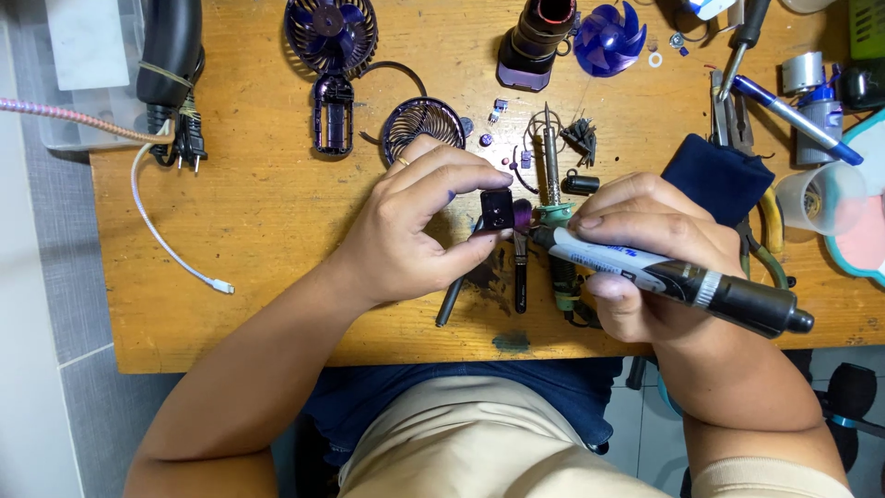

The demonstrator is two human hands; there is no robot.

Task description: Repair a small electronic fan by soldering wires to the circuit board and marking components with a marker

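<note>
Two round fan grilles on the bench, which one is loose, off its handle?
The smaller grille, lying by itself just above the left hand. The other grille, at the top edge, sits on the purple handle.

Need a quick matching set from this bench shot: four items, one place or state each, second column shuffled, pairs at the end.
Items:
1. small black part
2. black marker
3. blue fan blade
4. white cable

Places or states:
A. lies at the table's left side, loose end near the front edge
B. pinched in the left hand's fingers
C. gripped in the right hand, tip pointing left
D. sits near the table's far edge, beside a dark cylinder

Pairs: 1-B, 2-C, 3-D, 4-A
</note>
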